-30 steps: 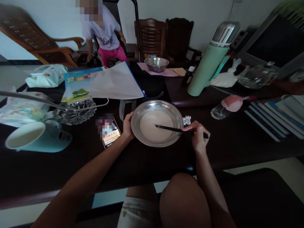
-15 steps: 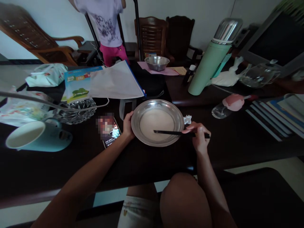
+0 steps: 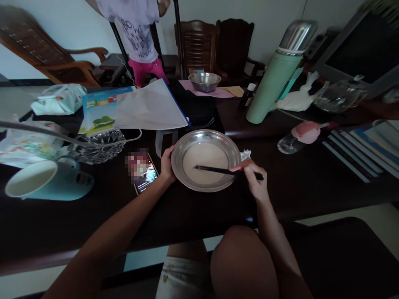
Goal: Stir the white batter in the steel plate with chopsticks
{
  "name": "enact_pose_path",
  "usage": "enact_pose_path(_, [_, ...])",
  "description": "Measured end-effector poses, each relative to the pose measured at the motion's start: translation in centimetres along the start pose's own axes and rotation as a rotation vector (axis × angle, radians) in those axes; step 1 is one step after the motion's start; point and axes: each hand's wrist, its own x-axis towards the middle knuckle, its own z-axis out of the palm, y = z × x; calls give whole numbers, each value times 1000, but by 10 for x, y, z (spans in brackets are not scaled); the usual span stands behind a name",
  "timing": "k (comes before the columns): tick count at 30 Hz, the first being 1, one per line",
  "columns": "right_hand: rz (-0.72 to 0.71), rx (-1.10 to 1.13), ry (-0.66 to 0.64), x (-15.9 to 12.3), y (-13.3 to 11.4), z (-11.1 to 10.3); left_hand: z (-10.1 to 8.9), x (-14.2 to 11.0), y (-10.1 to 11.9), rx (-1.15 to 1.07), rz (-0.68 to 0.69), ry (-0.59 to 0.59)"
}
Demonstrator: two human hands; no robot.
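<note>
A wide metal bowl point(image 3: 228, 178) with a pale, milky mixture point(image 3: 207, 155) in it stands on the dark table in front of me. My left hand point(image 3: 168, 166) grips its left rim, thumb on top and the other fingers hidden beneath or behind the side. Black chopsticks point(image 3: 215, 169) are in my closed right hand point(image 3: 254, 176), at the bowl's right. They slant leftward over the rim, their tips in the mixture; whether there is one or a pair is hard to make out. White crumpled paper point(image 3: 245, 155) lies just past the bowl's right edge.
Left of the bowl lie a lit phone point(image 3: 144, 172) and a light-blue mug point(image 3: 62, 182). A green thermos point(image 3: 271, 89), a pink-topped bottle point(image 3: 301, 135) and stacked books point(image 3: 355, 153) stand rightward. Behind are a smaller metal bowl point(image 3: 205, 83), a zip folder point(image 3: 152, 108) and a standing person point(image 3: 139, 37).
My right hand has moved left and slightly up with the chopsticks, so their tips sit further left in the mixture. My left hand keeps its hold on the bowl.
</note>
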Motion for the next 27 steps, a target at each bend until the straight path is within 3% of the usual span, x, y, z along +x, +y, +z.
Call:
enact_pose_path(3, [-47, -69, 83, 1, -1, -1, -2, 2, -1, 16, 13, -21])
enact_pose_path(6, [-34, 25, 223, 0, 1, -2, -3, 3, -2, 7, 17, -9])
enact_pose_path(8, [-8, 69, 187, -1, 1, -2, -2, 3, -2, 1, 24, -1])
enact_pose_path(12, [-10, -35, -2, 1, -3, 0, -3, 3, -2, 16, 34, -18])
enact_pose_path(15, [-33, -75, 100, 1, -1, -1, -2, 2, -1, -4, 12, -9])
enact_pose_path(18, [4, 36, 217, -1, 2, -2, 0, 1, 0, -36, -22, 15])
enact_pose_path(21, [29, 78, 120, -1, 0, -1, 1, -1, 0, -35, -17, 25])
enact_pose_path(24, [-1, -25, 19, 1, -3, 0, 0, 0, -1, 4, 13, -3])
enact_pose_path(27, [-23, -49, 138, 1, 0, -2, -2, 2, -1, 31, 29, -27])
